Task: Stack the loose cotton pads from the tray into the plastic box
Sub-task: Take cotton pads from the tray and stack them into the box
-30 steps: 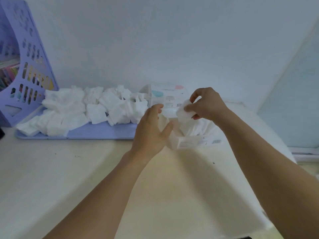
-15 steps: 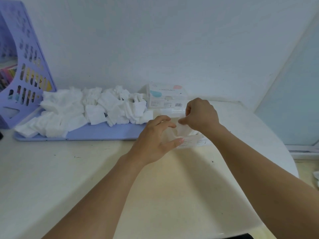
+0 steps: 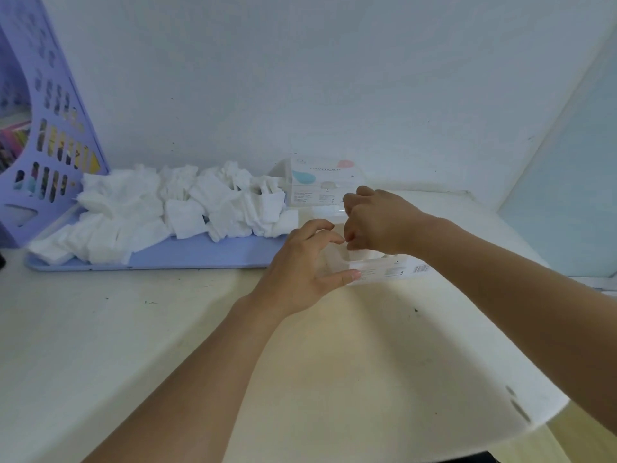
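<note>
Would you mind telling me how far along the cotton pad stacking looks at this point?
Early. Done: some white pads seem to sit in the clear plastic box, though the count is unclear. In hand: the right hand, fingers curled, reaches down into the box, while the left hand steadies its near side. Left: a big heap of loose cotton pads lies on the purple tray.

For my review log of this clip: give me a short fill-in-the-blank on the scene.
1. The loose white cotton pads lie heaped on a flat ____ plastic tray.
2. The right hand reaches down into the clear plastic ____.
3. The left hand steadies its near ____ corner.

Missing: purple; box; left
</note>
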### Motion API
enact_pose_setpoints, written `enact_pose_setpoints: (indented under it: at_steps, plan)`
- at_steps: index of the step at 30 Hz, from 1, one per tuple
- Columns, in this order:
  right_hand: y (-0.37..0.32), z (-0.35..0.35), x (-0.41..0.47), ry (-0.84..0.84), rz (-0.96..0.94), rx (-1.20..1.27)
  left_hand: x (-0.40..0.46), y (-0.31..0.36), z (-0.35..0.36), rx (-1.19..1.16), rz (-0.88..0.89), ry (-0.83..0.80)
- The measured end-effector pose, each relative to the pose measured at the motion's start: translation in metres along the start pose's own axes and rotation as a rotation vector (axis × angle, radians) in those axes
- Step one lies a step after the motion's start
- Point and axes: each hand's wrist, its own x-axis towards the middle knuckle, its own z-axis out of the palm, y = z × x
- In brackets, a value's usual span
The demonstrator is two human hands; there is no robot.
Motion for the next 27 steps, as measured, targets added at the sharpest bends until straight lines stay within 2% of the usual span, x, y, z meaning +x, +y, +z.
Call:
enact_pose_setpoints:
  at_steps: [6, 9, 11, 13, 16, 19, 23, 27]
  plan:
    - [0.013, -0.009, -0.002, -0.051, -0.029, -0.08, 0.001, 0.0, 0.0, 0.019, 0.009, -0.011]
    - [0.02, -0.002, -0.003, -0.141, -0.015, -0.095, 0.001, -0.001, 0.0, 0.019, 0.009, -0.007]
    - [0.024, 0.004, -0.006, -0.2, -0.013, -0.067, 0.001, -0.002, 0.0, 0.026, 0.01, -0.012]
    - [0.026, 0.007, -0.007, -0.223, 0.007, 0.064, 0.001, -0.002, 0.0, 0.026, 0.012, -0.017]
    - [0.027, 0.007, -0.005, -0.193, 0.016, 0.271, 0.001, -0.001, 0.0, 0.017, 0.003, -0.022]
    - [0.029, 0.009, -0.002, -0.158, -0.059, 0.21, 0.001, 0.0, 0.0, 0.014, 0.006, -0.016]
    - [0.024, 0.009, 0.002, -0.208, -0.079, 0.083, 0.001, -0.001, 0.002, 0.021, 0.011, -0.016]
    - [0.022, -0.004, 0.005, -0.113, -0.014, 0.32, 0.001, -0.002, 0.003, -0.001, 0.025, -0.01]
